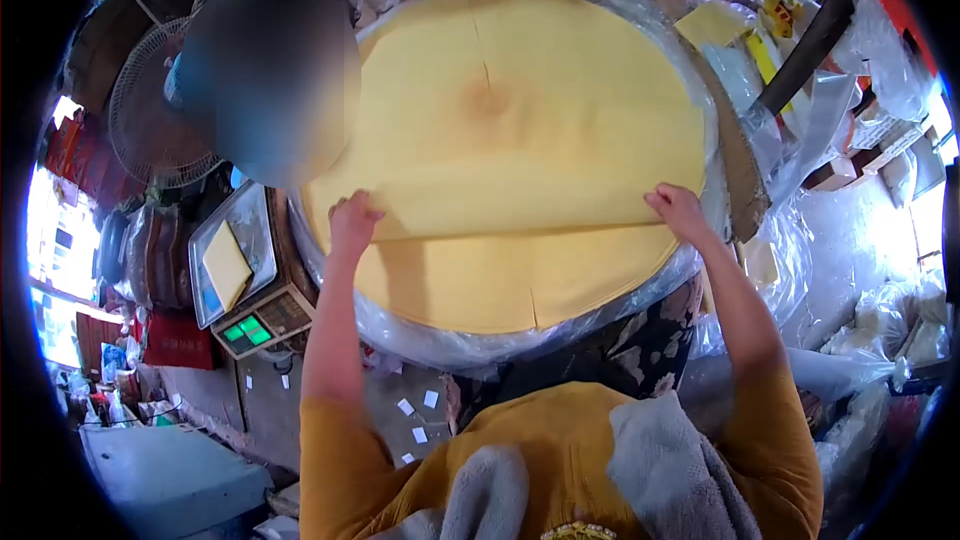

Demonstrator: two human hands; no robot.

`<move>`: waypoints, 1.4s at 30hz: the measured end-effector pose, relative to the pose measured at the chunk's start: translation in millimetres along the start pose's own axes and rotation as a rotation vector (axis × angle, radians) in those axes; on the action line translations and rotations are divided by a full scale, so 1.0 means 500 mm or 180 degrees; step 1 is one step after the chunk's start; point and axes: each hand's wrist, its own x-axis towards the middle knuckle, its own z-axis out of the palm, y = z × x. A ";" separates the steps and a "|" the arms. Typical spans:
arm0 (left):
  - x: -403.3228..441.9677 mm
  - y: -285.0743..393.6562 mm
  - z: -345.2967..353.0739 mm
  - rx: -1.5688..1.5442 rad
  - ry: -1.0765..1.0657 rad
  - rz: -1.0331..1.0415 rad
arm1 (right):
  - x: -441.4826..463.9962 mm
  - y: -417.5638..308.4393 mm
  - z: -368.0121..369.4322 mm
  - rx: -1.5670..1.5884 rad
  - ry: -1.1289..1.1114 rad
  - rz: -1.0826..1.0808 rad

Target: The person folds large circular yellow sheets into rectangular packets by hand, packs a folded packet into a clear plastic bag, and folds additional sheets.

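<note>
A large, round, thin yellow sheet (560, 140) lies in front of me, its near part raised or folded along a straight edge. My left hand (353, 220) has its fingers closed on the left end of that edge, and my right hand (677, 210) pinches the right end. Below the edge shows another yellow round layer (460, 285) with a short slit near its rim. Clear plastic wrap (430, 342) surrounds the round pile. A reddish-brown stain marks the upper sheet beside a slit.
Left of the pile, a scale (258, 265) with a green lit display carries a folded yellow piece (227, 265). Behind it are a fan (150, 110) and a blurred shape. Plastic bags (880, 325) lie at right; paper bits (420, 435) litter the floor.
</note>
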 end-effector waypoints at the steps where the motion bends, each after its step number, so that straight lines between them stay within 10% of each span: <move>1: 0.010 0.006 0.022 0.0054 0.0358 0.0018 | 0.014 -0.006 0.002 -0.0087 0.0027 0.0014; 17: -0.034 0.258 0.147 0.0266 -0.0467 0.0367 | 0.051 -0.049 0.032 -0.0850 0.0287 0.0166; 26: -0.034 0.264 0.141 0.0173 -0.0473 0.0386 | 0.026 -0.255 0.241 -0.1497 0.0434 -0.1835; 34: -0.007 -0.052 0.073 0.0712 -0.0379 -0.0311 | 0.020 -0.015 0.060 -0.1742 0.0888 -0.0926; 38: 0.059 -0.120 0.034 0.0553 -0.0607 -0.0158 | 0.065 -0.020 -0.005 -0.1661 -0.0110 -0.0589; 42: 0.228 -0.156 0.107 -0.0165 -0.0260 0.0624 | 0.225 -0.026 -0.047 -0.1511 0.0421 -0.0834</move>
